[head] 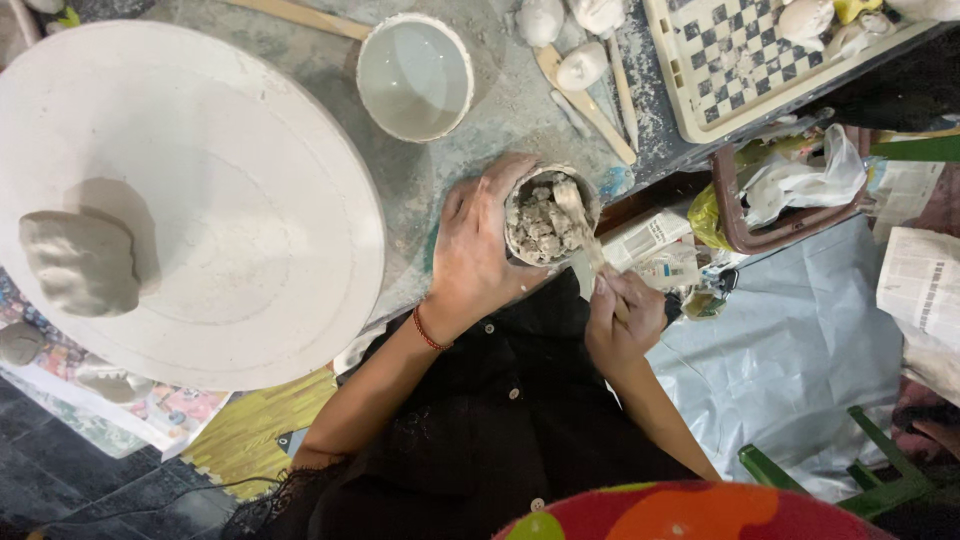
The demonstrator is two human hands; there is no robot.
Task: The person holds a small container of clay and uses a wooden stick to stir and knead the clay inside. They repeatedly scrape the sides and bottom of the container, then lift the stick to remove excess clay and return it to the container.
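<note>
— Where is the small round clay-smeared cup of grey clay lumps (548, 222)?

— At the worktable's edge, wrapped by the left hand (478, 250).

— And the right hand (622, 315)?

— Closed on a flat wooden stick (583, 225), just beside the cup; its long axis slants from that hand up into the lumps.

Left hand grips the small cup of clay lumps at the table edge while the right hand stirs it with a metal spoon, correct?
Not quite: in the head view the right hand works a wooden stick, not a metal spoon. The left hand does grip the cup of clay lumps at the table edge.
</note>
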